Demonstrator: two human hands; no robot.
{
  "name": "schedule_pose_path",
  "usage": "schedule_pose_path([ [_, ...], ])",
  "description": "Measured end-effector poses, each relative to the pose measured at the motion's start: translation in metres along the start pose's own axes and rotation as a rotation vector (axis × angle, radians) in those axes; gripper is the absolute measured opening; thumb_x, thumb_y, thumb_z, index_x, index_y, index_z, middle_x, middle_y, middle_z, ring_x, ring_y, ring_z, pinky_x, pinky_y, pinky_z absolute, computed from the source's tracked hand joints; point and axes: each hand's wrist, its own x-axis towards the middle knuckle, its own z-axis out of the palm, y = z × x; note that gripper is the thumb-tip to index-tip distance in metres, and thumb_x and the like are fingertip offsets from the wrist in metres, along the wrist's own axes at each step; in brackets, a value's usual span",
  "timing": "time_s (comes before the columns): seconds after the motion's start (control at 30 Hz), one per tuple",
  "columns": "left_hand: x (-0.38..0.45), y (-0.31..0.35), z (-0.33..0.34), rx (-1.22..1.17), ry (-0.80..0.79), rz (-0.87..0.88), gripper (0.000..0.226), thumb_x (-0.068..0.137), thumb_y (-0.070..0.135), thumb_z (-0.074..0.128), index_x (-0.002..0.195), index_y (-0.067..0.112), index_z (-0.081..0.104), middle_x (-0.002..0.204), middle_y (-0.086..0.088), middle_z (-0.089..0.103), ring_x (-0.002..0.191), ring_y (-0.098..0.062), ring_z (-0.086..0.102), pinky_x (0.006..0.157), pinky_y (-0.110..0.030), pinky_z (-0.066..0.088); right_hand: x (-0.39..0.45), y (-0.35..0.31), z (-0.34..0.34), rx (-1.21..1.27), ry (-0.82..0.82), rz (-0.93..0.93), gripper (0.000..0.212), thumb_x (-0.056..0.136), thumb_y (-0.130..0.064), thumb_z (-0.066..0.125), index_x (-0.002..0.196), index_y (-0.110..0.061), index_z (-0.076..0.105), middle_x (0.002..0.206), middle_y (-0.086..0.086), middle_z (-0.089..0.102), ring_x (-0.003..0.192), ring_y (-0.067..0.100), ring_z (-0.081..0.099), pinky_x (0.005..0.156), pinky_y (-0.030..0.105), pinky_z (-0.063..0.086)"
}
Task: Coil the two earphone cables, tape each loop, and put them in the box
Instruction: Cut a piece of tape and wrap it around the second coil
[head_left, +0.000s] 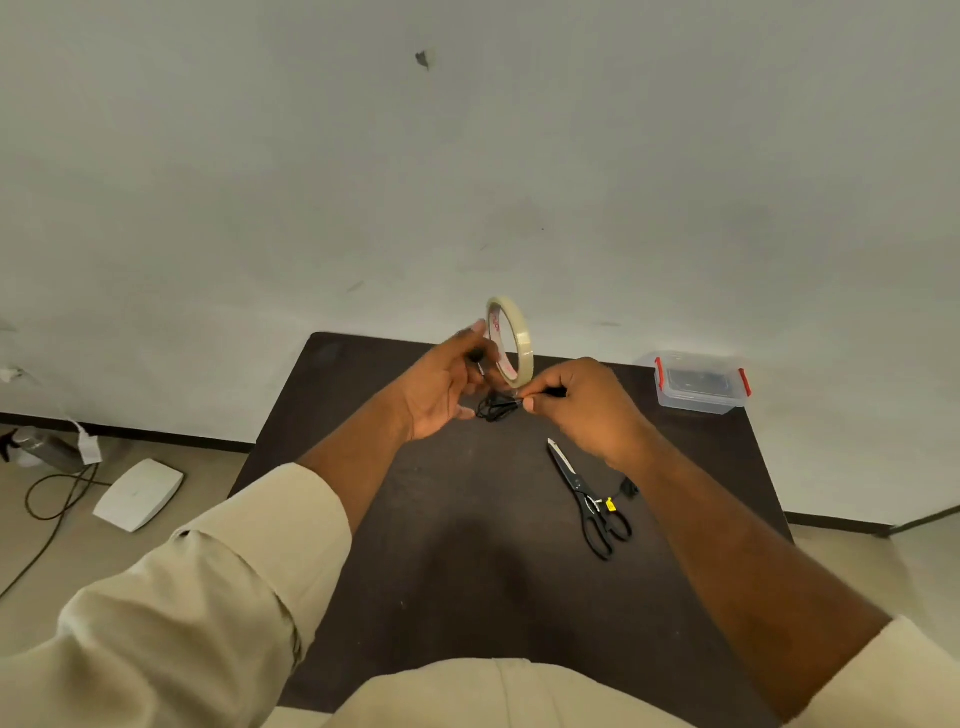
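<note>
Taping step | tape roll held upright in left hand grip, feeding tape | coiled cable pinched closed by right hand | box at two o'clock | scissors at four o'clock on surface, likely kept ready for cutting.

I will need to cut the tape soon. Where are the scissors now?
The scissors lie on the dark table, on the right side, just under the right forearm, nearer than the plastic box.

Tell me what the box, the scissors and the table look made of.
Box: clear plastic, glossy; you see through its walls, and the red clips look plastic too.
Scissors: metal blades, going by the pale glint at the tip; black handles, probably plastic.
Table: dark brown, matte top, maybe laminate or wood; grain too faint to tell.
</note>
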Motion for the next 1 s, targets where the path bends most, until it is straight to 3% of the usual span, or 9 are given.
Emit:
schedule_pose_path([
  [0.13, 0.004, -0.004, 0.021, 0.039, 0.201, 0.212, 0.042, 0.072, 0.031, 0.081, 0.099, 0.021, 0.051, 0.092, -0.011, 0.069, 0.089, -0.024, 0.064, 0.09, -0.038, 0.042, -0.005, 0.011, 0.003, 0.155, 0.18, 0.028, 0.019, 0.082, -0.012, 0.074, 0.077, -0.03, 0.074, 0.06, -0.016, 0.067, 0.05, 0.002, 0.056, 0.051, 0.022, 0.045],
  [0.27, 0.003, -0.002, 0.03, 0.172, 0.185, 0.272, 0.05, 0.078, -0.003, 0.074, 0.114, 0.016, 0.045, 0.092, -0.019, 0.073, 0.091, -0.028, 0.07, 0.085, -0.032, 0.05, -0.011, 0.021, 0.002, 0.267, 0.247, 0.071, 0.022, 0.077, -0.01, 0.078, 0.074, -0.031, 0.074, 0.062, -0.009, 0.069, 0.051, 0.001, 0.055, 0.056, 0.025, 0.045],
  [0.47, -0.006, 0.022, 0.033, 0.503, -0.093, 0.293, 0.047, 0.086, 0.0, 0.068, 0.121, 0.018, 0.044, 0.094, -0.012, 0.075, 0.09, -0.028, 0.071, 0.082, -0.03, 0.055, -0.014, 0.028, -0.002, 0.304, 0.172, 0.071, 0.022, 0.078, -0.008, 0.078, 0.088, -0.026, 0.069, 0.069, -0.003, 0.071, 0.057, 0.007, 0.063, 0.056, 0.026, 0.05],
  [0.57, -0.011, 0.032, 0.04, 0.65, -0.121, 0.281, 0.052, 0.082, 0.006, 0.073, 0.121, 0.028, 0.047, 0.094, -0.006, 0.076, 0.092, -0.021, 0.071, 0.092, -0.042, 0.053, -0.012, 0.024, -0.004, 0.187, 0.153, -0.011, 0.02, 0.083, -0.013, 0.074, 0.081, -0.033, 0.075, 0.066, -0.007, 0.068, 0.055, 0.004, 0.058, 0.056, 0.022, 0.05],
  [0.67, -0.02, 0.032, 0.045, 0.71, -0.038, 0.319, 0.056, 0.08, 0.017, 0.076, 0.125, 0.036, 0.049, 0.095, 0.006, 0.076, 0.1, -0.009, 0.067, 0.103, -0.049, 0.043, -0.009, 0.02, -0.006, 0.158, 0.171, -0.036, 0.022, 0.084, -0.015, 0.073, 0.076, -0.036, 0.073, 0.062, -0.006, 0.066, 0.051, 0.004, 0.055, 0.054, 0.02, 0.05],
  [0.77, -0.033, 0.024, 0.05, 0.984, 0.014, 0.407, 0.068, 0.086, 0.022, 0.065, 0.137, 0.051, 0.032, 0.111, 0.028, 0.067, 0.114, 0.011, 0.051, 0.114, -0.059, 0.01, -0.006, 0.018, -0.008, 0.207, 0.2, -0.031, 0.022, 0.086, -0.011, 0.07, 0.078, -0.031, 0.075, 0.056, -0.001, 0.063, 0.049, 0.009, 0.053, 0.051, 0.025, 0.048],
  [0.87, -0.046, 0.017, 0.049, 1.273, -0.076, 0.341, 0.099, 0.076, 0.0, 0.048, 0.145, 0.056, 0.004, 0.143, 0.028, 0.043, 0.145, -0.004, 0.013, 0.107, -0.057, -0.025, -0.005, 0.015, -0.011, 0.248, 0.219, -0.07, 0.027, 0.088, -0.009, 0.068, 0.077, -0.033, 0.075, 0.053, -0.004, 0.06, 0.047, 0.01, 0.05, 0.049, 0.022, 0.046],
  [0.93, -0.053, 0.023, 0.045, 1.197, -0.158, 0.301, 0.103, 0.071, -0.004, 0.044, 0.146, 0.054, 0.004, 0.152, 0.025, 0.03, 0.148, -0.007, -0.001, 0.11, -0.054, -0.021, -0.003, 0.013, -0.013, 0.24, 0.218, -0.115, 0.026, 0.087, -0.01, 0.069, 0.08, -0.034, 0.075, 0.053, -0.005, 0.061, 0.047, 0.011, 0.05, 0.049, 0.019, 0.045],
  [1.0, -0.058, 0.037, 0.043, 0.72, -0.153, 0.357, 0.091, 0.073, -0.01, 0.046, 0.147, 0.041, 0.028, 0.149, 0.015, 0.042, 0.144, -0.007, 0.024, 0.118, -0.046, 0.014, -0.001, 0.009, -0.014, 0.208, 0.225, -0.149, 0.021, 0.086, -0.009, 0.07, 0.087, -0.029, 0.076, 0.061, -0.014, 0.067, 0.047, 0.006, 0.055, 0.052, 0.015, 0.046],
])
